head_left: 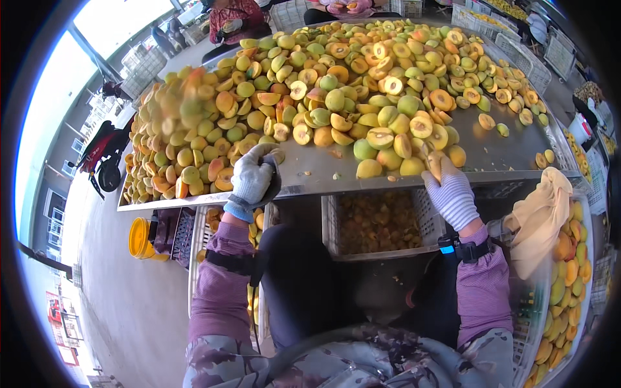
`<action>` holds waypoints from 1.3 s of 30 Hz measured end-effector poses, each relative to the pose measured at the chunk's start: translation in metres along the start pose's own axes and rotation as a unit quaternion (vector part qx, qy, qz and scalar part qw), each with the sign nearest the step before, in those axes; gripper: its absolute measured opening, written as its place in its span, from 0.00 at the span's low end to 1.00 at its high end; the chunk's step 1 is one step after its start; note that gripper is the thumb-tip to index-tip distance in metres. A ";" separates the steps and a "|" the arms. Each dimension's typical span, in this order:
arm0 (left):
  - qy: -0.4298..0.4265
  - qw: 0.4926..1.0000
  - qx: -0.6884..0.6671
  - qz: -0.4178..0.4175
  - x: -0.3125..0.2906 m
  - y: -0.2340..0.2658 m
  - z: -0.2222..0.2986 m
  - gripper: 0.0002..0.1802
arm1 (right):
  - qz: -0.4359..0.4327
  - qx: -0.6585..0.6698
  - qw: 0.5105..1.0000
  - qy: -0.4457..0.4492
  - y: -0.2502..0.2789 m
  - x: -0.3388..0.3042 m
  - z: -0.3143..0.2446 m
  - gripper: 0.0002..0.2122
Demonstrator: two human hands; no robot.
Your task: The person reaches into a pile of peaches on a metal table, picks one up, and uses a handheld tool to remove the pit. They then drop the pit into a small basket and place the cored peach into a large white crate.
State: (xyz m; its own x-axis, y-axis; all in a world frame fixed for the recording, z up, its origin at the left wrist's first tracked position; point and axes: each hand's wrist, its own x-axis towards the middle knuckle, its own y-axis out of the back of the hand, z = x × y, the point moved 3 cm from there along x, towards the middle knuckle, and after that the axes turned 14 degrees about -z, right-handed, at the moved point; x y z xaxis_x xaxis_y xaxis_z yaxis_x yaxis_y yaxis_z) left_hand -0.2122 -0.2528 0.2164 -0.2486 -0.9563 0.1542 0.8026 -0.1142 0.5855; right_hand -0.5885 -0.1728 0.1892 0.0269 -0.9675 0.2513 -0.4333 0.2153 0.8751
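Observation:
A big heap of yellow-green and orange peaches (334, 100), many cut in half, covers a metal table (310, 178). My left hand (254, 176), in a pale knit glove with a dark patch, is at the table's near edge with its fingers curled in. Whatever those fingers hold is hidden. Farther right, my right hand (451, 194) wears a striped white glove. It is closed round a slim tan, handle-like piece (435, 166) whose kind I cannot make out, close to several peaches. A blurred orange patch (187, 97) shows over the heap's left part.
Beneath the table edge sits a crate (330, 226) of brownish fruit pieces. Crates of peaches flank my legs, the right crate (569, 304) beside a beige cloth (542, 213). A yellow bucket (138, 238) stands left. People (238, 22) sit across the table.

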 end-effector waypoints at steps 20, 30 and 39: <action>-0.023 0.881 -0.384 -0.277 0.057 -0.149 0.048 0.35 | -0.045 0.143 0.989 0.012 0.005 -0.018 -0.011 0.14; -0.136 0.919 -0.282 -0.238 0.043 -0.170 0.065 0.37 | -0.010 0.092 0.995 0.023 -0.011 -0.009 -0.034 0.14; -0.157 0.896 -0.351 -0.222 0.029 -0.171 0.109 0.29 | -0.025 0.056 0.998 0.026 -0.013 -0.006 -0.036 0.14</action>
State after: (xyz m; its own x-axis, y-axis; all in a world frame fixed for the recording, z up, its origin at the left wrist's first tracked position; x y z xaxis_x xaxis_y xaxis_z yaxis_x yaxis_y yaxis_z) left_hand -0.4157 -0.2321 0.2077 -0.6803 -0.6639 0.3106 0.7024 -0.7116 0.0171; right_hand -0.5509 -0.1649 0.1908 0.0962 -0.9680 0.2316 -0.5277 0.1477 0.8365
